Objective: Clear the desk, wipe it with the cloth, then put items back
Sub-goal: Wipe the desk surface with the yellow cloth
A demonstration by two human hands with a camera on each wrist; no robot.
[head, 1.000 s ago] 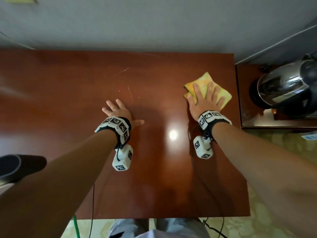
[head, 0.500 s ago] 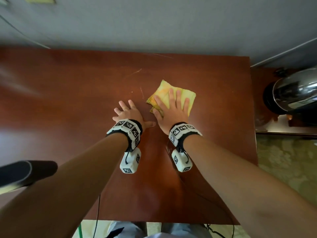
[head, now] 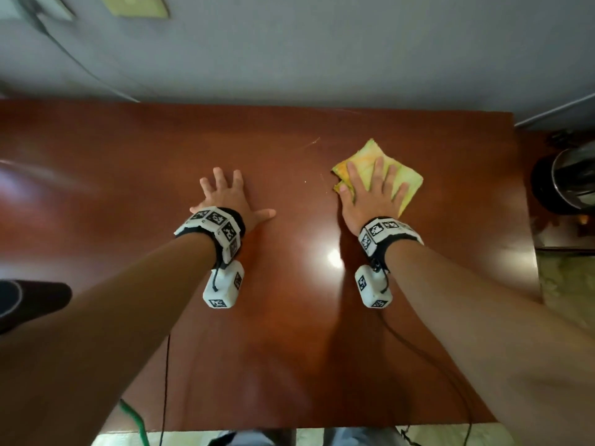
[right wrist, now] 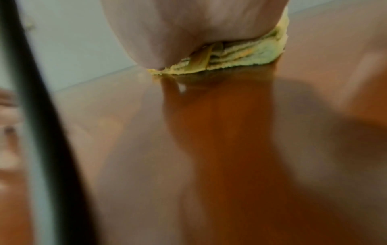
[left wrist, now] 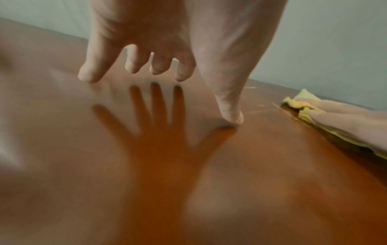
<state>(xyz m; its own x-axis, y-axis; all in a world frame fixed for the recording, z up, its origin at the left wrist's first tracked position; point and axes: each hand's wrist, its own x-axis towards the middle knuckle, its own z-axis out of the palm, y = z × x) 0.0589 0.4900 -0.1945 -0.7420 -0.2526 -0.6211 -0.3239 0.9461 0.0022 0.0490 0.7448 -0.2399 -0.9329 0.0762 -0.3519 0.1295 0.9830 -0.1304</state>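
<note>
A folded yellow cloth (head: pixel 404 180) lies on the glossy red-brown desk (head: pixel 289 333), right of centre. My right hand (head: pixel 370 191) presses flat on it with straight, spread fingers; in the right wrist view the palm (right wrist: pixel 188 29) covers most of the cloth (right wrist: pixel 247 56). My left hand (head: pixel 228 196) rests flat on the bare desk left of centre, fingers spread and holding nothing. In the left wrist view its fingertips (left wrist: pixel 87 76) touch the wood (left wrist: pixel 272 182), and the cloth (left wrist: pixel 301 106) shows at the right edge.
A shiny metal kettle (head: pixel 570 181) stands on a lower side surface beyond the desk's right edge. A grey wall (head: pixel 289 53) runs behind the desk. A dark rounded object (head: pixel 29 304) sits at the left edge. Cables (head: pixel 165 381) hang off the front edge.
My right hand has slid the cloth to the right, away from the left hand, after sweeping left a moment before. The left hand stays flat on the desk.
</note>
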